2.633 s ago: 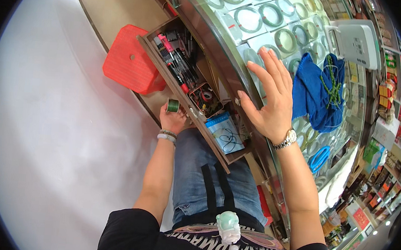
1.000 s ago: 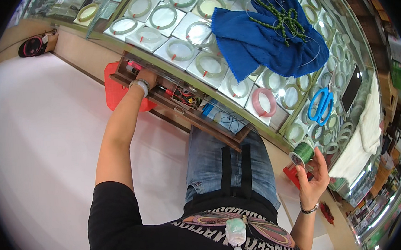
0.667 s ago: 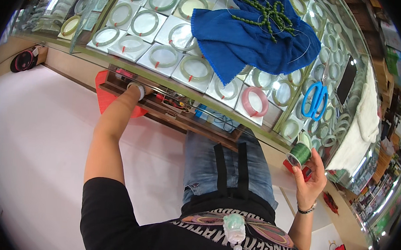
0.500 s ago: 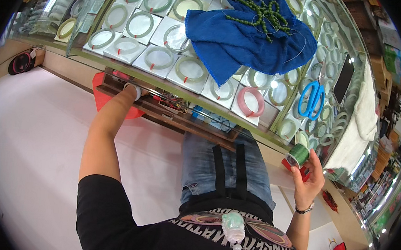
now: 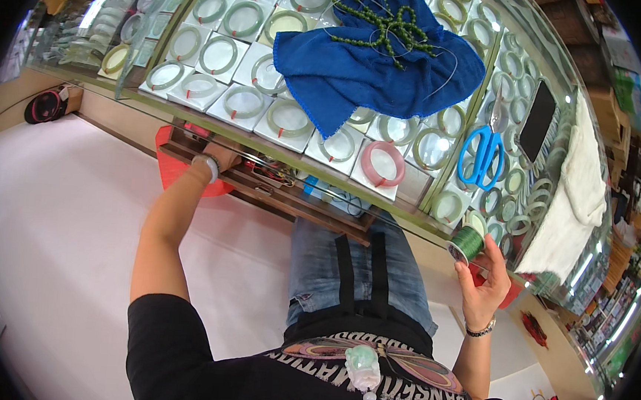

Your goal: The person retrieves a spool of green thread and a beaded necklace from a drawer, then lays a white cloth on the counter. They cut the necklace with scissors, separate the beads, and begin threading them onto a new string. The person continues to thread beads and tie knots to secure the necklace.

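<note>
My right hand (image 5: 487, 282) pinches a spool of green thread (image 5: 467, 244) between thumb and fingers, at the counter's near edge on the right. At the left, my left hand (image 5: 223, 154) reaches into an open wooden drawer (image 5: 262, 188) below the glass counter. Its fingers are hidden in there, so what they touch does not show. A pale bangle (image 5: 207, 167) circles that wrist. Mixed small items (image 5: 272, 170) and a blue item (image 5: 310, 184) lie in the drawer. Blue-handled scissors (image 5: 479, 158) rest on the glass, beyond the spool.
A blue cloth (image 5: 388, 82) with green bead strands (image 5: 388, 30) lies on the counter. Rows of bangles on white pads, one of them pink (image 5: 383, 164), show through the glass. A black phone (image 5: 536, 120) and a white cloth (image 5: 570, 195) lie at right. Something red (image 5: 171, 160) stands behind the drawer.
My left hand has drawn back a little, so more of its back and the bangle show. The right hand still holds the spool. The whole view has shifted slightly.
</note>
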Available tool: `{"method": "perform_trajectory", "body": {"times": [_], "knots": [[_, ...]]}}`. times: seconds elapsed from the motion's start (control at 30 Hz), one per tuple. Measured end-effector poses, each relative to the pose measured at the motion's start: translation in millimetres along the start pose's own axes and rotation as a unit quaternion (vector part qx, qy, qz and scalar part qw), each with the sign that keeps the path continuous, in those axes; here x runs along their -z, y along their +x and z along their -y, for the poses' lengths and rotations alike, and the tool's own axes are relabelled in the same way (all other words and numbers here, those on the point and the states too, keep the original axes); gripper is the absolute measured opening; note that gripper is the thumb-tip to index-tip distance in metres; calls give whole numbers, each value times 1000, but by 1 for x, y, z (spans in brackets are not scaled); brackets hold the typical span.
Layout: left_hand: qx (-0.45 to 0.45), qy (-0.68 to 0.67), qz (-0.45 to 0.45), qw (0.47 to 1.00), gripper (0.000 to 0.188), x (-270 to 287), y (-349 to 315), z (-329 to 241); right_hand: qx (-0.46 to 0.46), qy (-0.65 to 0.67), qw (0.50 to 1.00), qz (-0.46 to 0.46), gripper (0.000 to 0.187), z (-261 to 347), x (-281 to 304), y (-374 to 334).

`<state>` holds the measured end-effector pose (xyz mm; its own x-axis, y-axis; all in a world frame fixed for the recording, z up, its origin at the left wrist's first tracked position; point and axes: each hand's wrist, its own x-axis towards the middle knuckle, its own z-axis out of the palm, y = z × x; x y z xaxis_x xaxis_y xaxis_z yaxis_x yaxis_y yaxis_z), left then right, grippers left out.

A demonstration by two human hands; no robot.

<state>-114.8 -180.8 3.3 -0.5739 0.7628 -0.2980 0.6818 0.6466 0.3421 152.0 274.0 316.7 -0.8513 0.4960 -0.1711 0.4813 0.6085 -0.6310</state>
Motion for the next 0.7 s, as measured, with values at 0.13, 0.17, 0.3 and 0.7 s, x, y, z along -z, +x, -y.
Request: {"method": "perform_trajectory", "body": {"times": [0.13, 0.17, 0.3, 0.7], "knots": [[209, -249, -77, 943, 13, 10, -35, -21, 45, 10, 999, -12, 63, -6, 9, 7], [282, -353, -100, 886, 9, 17, -47, -30, 60, 30, 998, -8, 63, -9, 11, 10], [365, -490, -225, 758, 10, 51, -109, -98, 87, 112, 990, 17, 60, -21, 11, 14], [271, -757, -220, 552, 2, 162, -87, -225, -160, 433, 680, 569, 46, -42, -118, -24]]}}
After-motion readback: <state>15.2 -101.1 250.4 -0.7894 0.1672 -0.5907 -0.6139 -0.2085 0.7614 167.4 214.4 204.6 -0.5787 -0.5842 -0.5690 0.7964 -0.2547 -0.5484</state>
